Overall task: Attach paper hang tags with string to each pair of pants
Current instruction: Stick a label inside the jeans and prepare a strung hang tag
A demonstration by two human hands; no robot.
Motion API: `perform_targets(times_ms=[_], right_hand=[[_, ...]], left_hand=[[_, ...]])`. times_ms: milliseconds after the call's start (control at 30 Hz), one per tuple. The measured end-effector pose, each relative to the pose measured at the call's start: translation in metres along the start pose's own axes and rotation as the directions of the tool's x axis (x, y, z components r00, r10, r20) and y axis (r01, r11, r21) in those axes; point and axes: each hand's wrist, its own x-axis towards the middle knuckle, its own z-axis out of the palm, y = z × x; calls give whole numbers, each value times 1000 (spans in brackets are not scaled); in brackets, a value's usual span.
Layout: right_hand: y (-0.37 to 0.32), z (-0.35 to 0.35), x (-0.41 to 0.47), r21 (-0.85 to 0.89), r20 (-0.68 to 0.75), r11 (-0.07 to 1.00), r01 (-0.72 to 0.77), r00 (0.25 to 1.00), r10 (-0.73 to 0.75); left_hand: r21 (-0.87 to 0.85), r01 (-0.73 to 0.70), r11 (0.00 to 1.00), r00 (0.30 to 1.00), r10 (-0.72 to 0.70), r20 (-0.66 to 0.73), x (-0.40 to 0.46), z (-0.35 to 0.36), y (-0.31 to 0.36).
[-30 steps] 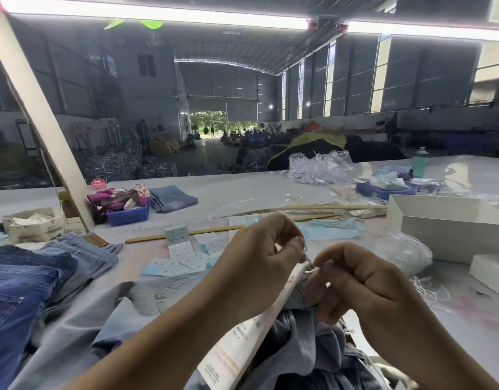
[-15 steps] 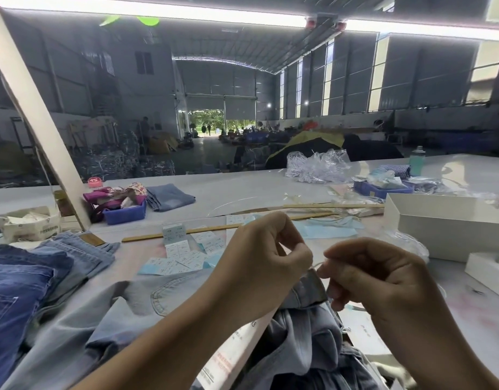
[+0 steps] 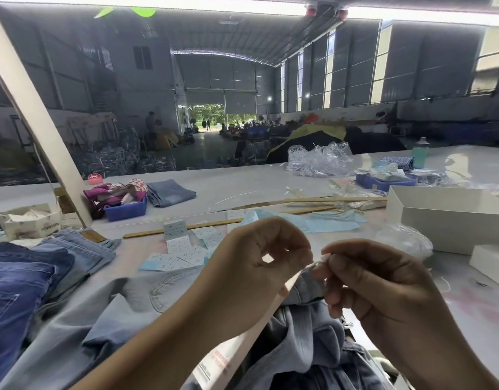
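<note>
Jeans stack: folded denim piled at your far left, well apart from your hands.
Loose labels: small paper slips scattered on the table beyond your left wrist.
Pale pants: the pair you're working on lies spread below both arms, waistband bunched up between your hands.
Left hand: fingers curled, thumb against fingertip; it looks like you're pinching the string, but the strand itself is too thin to see there.
Hang tag: long paper tag slanting down under your left wrist, lying on the denim.
Right hand: fingers curled in, thumb and forefinger pinching a small white string end just above the waistband.
Step in hand: likely you're closing or knotting the string at the waistband.
Next move: probably bring the two ends together with a fine, steady pull; watch that the thin strand doesn't slip.
White box: open, at far right.
</note>
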Motion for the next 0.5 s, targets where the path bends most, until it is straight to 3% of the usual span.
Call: perform_targets(times_ms=[300, 500], right_hand=[[10, 11, 1, 57, -71, 998, 28, 997, -23], [13, 13, 0, 7, -79, 997, 72, 994, -71]], left_hand=[[67, -46, 997, 998, 48, -29, -3, 6, -4], [89, -61, 994, 996, 67, -64, -5, 6, -1]])
